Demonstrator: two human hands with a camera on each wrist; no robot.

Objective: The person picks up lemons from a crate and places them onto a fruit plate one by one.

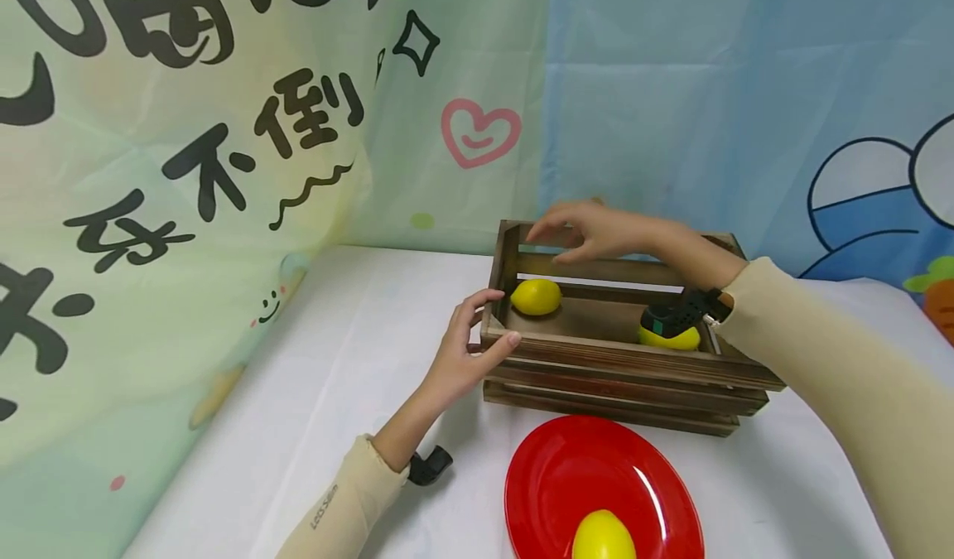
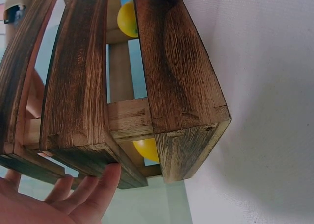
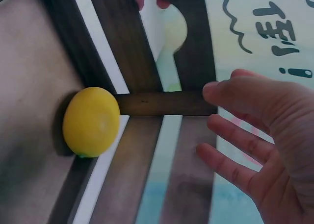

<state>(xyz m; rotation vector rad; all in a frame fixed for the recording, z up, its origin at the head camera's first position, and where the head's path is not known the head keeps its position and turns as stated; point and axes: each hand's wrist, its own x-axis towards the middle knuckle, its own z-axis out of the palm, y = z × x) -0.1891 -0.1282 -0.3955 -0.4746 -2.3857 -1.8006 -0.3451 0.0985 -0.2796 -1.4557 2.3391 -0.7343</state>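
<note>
Across the white desk [image 1: 387, 335], we log 1 slatted crate [image 1: 619, 356]: left lemon [image 1: 536, 297] inside, right lemon [image 1: 674, 340] partly hidden by a black wrist device [image 1: 672, 316]. Left hand [image 1: 465, 356]: fingers extended, touching the crate's left end. Right hand [image 1: 592, 229]: above the crate's far left part, fingers parted, holding nothing. We judge a low, skewed reach could knock the left lemon rolling; the device catching the crate could drag it. Near side: red plate [image 1: 566, 468] with 1 plate lemon [image 1: 604, 536], liable to roll if jolted. Desk top pale, plain; printed sheets [image 1: 648, 128] hang left and far.
</note>
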